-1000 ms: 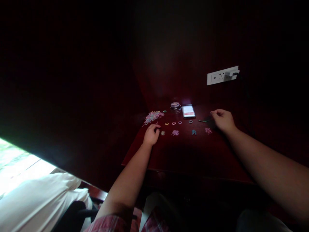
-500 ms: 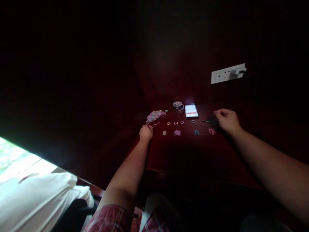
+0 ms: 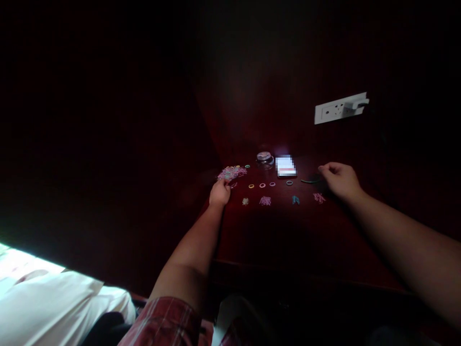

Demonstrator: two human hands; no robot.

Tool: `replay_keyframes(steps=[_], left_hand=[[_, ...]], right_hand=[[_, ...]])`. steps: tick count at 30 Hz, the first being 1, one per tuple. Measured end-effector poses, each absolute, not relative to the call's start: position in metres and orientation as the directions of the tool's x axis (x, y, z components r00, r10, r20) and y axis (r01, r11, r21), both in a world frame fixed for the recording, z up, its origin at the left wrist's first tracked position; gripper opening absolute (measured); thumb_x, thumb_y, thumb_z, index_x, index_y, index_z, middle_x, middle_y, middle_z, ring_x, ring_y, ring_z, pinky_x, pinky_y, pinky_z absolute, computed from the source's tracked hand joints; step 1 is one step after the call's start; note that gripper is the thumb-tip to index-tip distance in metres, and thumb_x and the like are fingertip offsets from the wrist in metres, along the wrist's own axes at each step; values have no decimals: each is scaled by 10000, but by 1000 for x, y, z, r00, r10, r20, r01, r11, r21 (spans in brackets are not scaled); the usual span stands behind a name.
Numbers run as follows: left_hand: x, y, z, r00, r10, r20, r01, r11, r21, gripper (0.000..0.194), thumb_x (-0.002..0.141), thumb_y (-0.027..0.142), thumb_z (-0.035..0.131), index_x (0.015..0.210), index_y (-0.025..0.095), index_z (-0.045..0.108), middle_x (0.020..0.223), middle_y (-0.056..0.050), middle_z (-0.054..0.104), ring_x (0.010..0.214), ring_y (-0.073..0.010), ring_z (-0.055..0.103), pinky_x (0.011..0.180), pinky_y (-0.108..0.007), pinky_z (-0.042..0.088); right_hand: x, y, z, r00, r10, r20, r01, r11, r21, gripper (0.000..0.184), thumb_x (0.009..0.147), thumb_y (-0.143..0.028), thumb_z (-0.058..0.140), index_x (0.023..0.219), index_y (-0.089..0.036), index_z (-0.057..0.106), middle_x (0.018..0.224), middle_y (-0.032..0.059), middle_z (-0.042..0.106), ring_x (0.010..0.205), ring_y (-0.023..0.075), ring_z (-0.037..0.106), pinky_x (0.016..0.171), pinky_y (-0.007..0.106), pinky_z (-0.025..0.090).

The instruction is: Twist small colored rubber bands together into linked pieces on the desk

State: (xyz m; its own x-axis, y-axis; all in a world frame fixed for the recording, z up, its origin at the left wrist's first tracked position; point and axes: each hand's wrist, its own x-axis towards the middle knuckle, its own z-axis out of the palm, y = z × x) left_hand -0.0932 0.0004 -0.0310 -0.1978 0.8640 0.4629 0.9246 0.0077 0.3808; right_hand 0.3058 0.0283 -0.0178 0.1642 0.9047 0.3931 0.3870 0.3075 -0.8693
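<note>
My left hand (image 3: pixel 219 193) is closed at the near edge of a heap of small pastel pieces (image 3: pixel 236 172). Whatever its fingertips may hold is too small to make out. To the right, my right hand (image 3: pixel 340 180) pinches a thin green strand (image 3: pixel 309 181) whose free end points left over the table. Between the hands lies a row of rings: yellow (image 3: pixel 251 186), pink (image 3: pixel 262 185), purple (image 3: pixel 272 184) and grey-blue (image 3: pixel 289 183). In front of them are little piles of pieces: pale yellow (image 3: pixel 245 201), purple (image 3: pixel 265 201), teal (image 3: pixel 296 200) and pink (image 3: pixel 319 198).
A round clear container (image 3: pixel 264 158) stands behind the rings, beside a lit phone (image 3: pixel 285 166) with a blurred screen. A socket plate (image 3: pixel 340 108) with a plug is on the back wall. A dark panel rises on the left. White cloth (image 3: pixel 54 307) shows at the lower left.
My left hand has moved forward to the heap of pastel pieces. The right hand keeps its pinch on the green strand, almost still. The view has shifted slightly.
</note>
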Motion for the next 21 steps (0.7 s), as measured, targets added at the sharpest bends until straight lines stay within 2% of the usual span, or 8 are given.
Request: replay_keyframes(steps=[4, 9, 15, 21], left_hand=[[-98, 3, -34, -198, 891, 409, 916, 21, 400, 117, 798, 264, 598, 845, 222, 696, 970, -56, 718, 906, -203, 651, 862, -271, 478], [-101, 4, -36, -219, 901, 375, 906, 45, 421, 147, 820, 299, 581, 810, 218, 703, 887, -59, 733, 802, -191, 661, 786, -260, 483], [-102, 6, -37, -264, 889, 373, 894, 80, 441, 211, 890, 334, 524, 871, 191, 679, 938, -103, 726, 858, -214, 666, 814, -284, 483], [-103, 7, -37, -275, 886, 373, 879, 75, 471, 219, 934, 323, 472, 975, 188, 639, 968, -104, 718, 874, -211, 667, 823, -294, 491]], right_hand=[[306, 28, -18, 153, 900, 407, 387, 324, -863, 228, 774, -365, 586, 640, -183, 563, 655, 33, 595, 595, 147, 475, 569, 282, 359], [305, 27, -18, 147, 902, 407, 375, 330, -866, 227, 779, -366, 586, 646, -183, 563, 661, 30, 596, 593, 142, 470, 569, 281, 357], [307, 32, -21, 140, 897, 419, 368, 346, -863, 224, 768, -382, 586, 652, -191, 574, 653, 23, 591, 580, 153, 484, 577, 299, 365], [307, 31, -20, 143, 895, 422, 377, 345, -860, 226, 768, -394, 597, 619, -227, 566, 662, 45, 615, 571, 198, 517, 564, 341, 389]])
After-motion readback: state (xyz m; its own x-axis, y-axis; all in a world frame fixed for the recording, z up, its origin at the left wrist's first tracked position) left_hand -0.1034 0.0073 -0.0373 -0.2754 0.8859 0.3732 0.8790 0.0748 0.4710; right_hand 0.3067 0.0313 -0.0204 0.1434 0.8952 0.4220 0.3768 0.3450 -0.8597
